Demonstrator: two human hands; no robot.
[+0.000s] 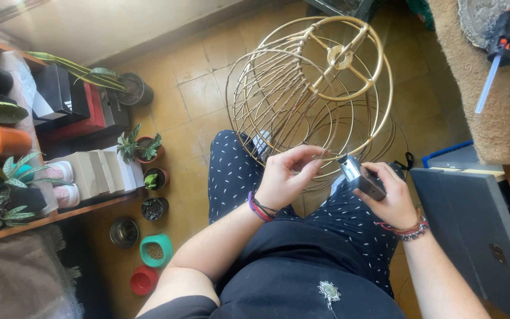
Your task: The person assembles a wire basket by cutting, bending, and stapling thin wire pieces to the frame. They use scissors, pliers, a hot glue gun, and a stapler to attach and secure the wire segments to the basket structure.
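The left hand (pixel 284 177) pinches the round gold wire cage (pixel 314 88) steady at twelve o'clock; the right hand (pixel 388 198) grips a small grey lighter (pixel 361 176).

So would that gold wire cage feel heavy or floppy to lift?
Probably light: the wire cage is thin rods and mostly air. Likely fairly stiff, since hoops tie it together. Its round shape might roll off the lap.
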